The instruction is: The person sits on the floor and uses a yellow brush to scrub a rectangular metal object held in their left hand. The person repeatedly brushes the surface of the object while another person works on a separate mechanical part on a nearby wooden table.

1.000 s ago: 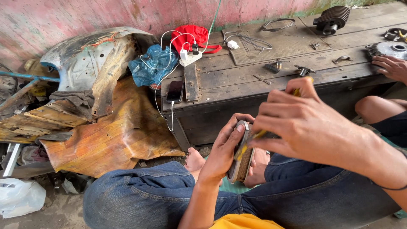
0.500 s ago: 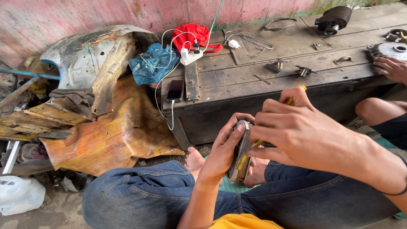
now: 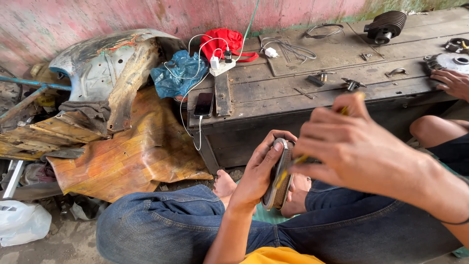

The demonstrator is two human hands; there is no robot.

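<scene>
Behind my knees runs a dark, worn wooden bench (image 3: 293, 93). My left hand (image 3: 256, 173) stays clamped on the oval metal-rimmed filter pad (image 3: 279, 176) above my lap; my right hand (image 3: 351, 146), fingers closed on a yellow-handled brush (image 3: 298, 160), has lifted slightly, mid-stroke.

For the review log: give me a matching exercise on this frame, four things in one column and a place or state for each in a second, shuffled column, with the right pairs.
Things
1. oval metal part
2. yellow-handled tool
3. phone
4. blue plastic bag

Places or states
A. lying flat near the left end of the wooden bench, cable plugged in
B. held on edge in the left hand
C. crumpled by the rusty metal panel
D. gripped in the right hand, tip against the oval part

Pairs: 1-B, 2-D, 3-A, 4-C
</scene>
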